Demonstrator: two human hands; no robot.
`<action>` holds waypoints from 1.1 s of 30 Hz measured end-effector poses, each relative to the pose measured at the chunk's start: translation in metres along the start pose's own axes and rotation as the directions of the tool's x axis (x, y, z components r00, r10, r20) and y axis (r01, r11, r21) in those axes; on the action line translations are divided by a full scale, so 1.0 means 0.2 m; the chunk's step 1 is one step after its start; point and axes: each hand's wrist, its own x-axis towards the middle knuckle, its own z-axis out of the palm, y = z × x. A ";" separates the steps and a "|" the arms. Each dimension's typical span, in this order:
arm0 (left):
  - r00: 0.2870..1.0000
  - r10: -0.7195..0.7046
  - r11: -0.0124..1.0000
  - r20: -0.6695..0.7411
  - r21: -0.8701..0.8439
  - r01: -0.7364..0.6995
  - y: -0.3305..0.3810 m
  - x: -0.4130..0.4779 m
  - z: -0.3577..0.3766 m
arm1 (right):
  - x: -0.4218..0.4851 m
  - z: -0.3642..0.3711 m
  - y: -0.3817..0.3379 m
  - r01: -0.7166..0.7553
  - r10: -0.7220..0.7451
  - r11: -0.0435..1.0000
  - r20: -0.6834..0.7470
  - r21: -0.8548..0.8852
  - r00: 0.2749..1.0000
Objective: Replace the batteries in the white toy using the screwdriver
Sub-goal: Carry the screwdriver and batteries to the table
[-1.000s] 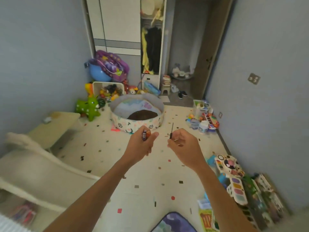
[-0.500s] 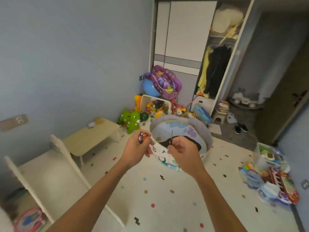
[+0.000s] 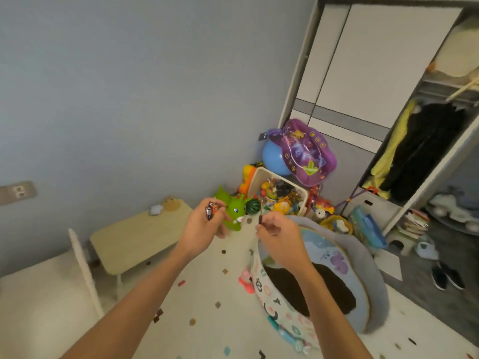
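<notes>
My left hand (image 3: 201,230) is raised in front of me and closed around a few small batteries (image 3: 211,210), whose ends stick up above my fingers. My right hand (image 3: 276,235) is beside it, pinching a thin dark screwdriver (image 3: 260,211) that points upward. The two hands are apart, about a hand's width between them. A small white object (image 3: 155,210) lies on the low beige table (image 3: 134,237) by the wall; I cannot tell whether it is the white toy.
A round fabric play bin (image 3: 318,283) stands on the floor just right of my hands. A green animal toy (image 3: 234,212), a basket of small toys (image 3: 281,194), a blue ball (image 3: 274,159) and a wardrobe (image 3: 363,73) fill the corner. A white cushioned seat (image 3: 41,294) is at the lower left.
The view has swung left, from the doorway toward the wall and low table. Both hands keep the same hold on the batteries and screwdriver.
</notes>
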 end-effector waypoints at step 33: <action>0.677 -0.257 0.843 -0.690 0.183 0.506 -1.84 2.95 -1.34 | 3.61 2.52 1.10 0.100 -0.151 0.989 0.702 0.113 0.696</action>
